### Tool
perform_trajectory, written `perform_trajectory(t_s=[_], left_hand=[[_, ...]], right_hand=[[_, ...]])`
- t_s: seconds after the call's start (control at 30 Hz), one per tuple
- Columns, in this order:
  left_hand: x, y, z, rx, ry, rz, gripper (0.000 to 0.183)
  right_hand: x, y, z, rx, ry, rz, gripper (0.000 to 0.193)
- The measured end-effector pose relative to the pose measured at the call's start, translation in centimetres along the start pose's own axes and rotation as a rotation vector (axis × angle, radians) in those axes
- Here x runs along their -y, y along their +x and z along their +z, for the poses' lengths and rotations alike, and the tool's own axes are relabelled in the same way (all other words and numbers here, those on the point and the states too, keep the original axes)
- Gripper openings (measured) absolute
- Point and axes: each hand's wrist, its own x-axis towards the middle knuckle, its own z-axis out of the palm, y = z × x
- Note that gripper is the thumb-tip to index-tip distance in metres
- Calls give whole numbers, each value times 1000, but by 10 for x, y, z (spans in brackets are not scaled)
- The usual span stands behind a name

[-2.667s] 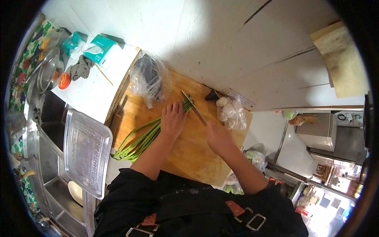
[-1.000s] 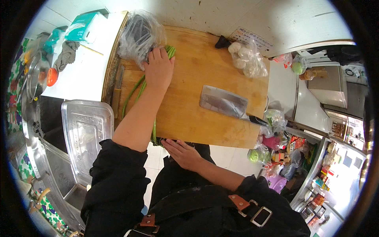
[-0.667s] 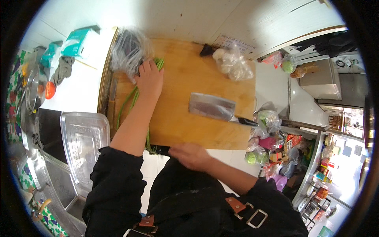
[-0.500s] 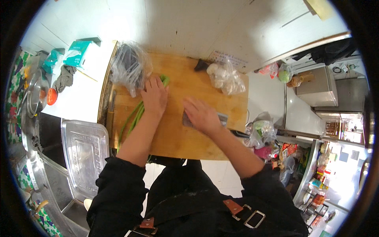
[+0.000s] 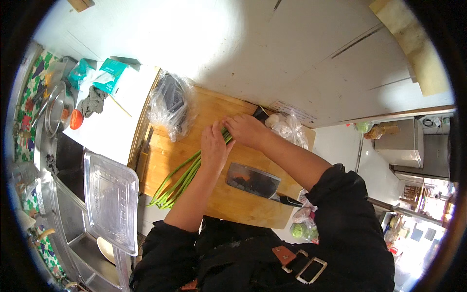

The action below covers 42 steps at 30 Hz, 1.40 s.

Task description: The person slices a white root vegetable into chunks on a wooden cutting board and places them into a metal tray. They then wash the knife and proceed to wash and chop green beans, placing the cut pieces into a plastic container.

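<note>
A bunch of long thin green stalks lies slantwise across a wooden cutting board, its loose ends spreading near the board's front left edge. My left hand is closed around the bunch close to its upper end. Touching it, my right hand has its fingers bent over the same end of the stalks; its fingertips are partly hidden. To the right of my left forearm, a cleaver rests flat on the board, its dark handle pointing right, with neither hand on it.
A clear plastic bag with something dark inside sits at the board's back left. Another bag of pale round things stands at the back right. Left are a clear plastic lid, a tomato, a grey cloth and a metal sink.
My right hand has left the cleaver and joined my left at the stalks' upper end. The bunch and my left hand have shifted right on the board. The view has also shifted.
</note>
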Motion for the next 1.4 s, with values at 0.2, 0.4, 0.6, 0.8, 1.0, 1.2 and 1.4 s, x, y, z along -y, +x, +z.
perform_trajectory(t_s=[0.2, 0.4, 0.6, 0.8, 1.0, 1.2, 1.4], left_hand=[[7, -33, -35, -15, -54, 89, 32], [11, -42, -29, -70, -143, 26, 22], [14, -42, -31, -86, -141, 68, 21], [16, -40, -28, -76, -184, 87, 23], [15, -39, -30, -62, -178, 62, 23], [14, -42, -26, -69, -202, 26, 22], [12, -41, -28, -90, -203, 60, 20]], right_hand=[[5, -3, 0, -66, -95, 35, 30], [20, -16, -47, -254, 139, 162, 40], [136, -173, -52, 395, 304, 582, 65], [141, -203, -36, 293, 355, 602, 47], [122, -182, -82, -77, 478, 788, 28], [101, -101, -88, 262, 360, 783, 26], [94, -91, -82, 178, 364, 751, 22]])
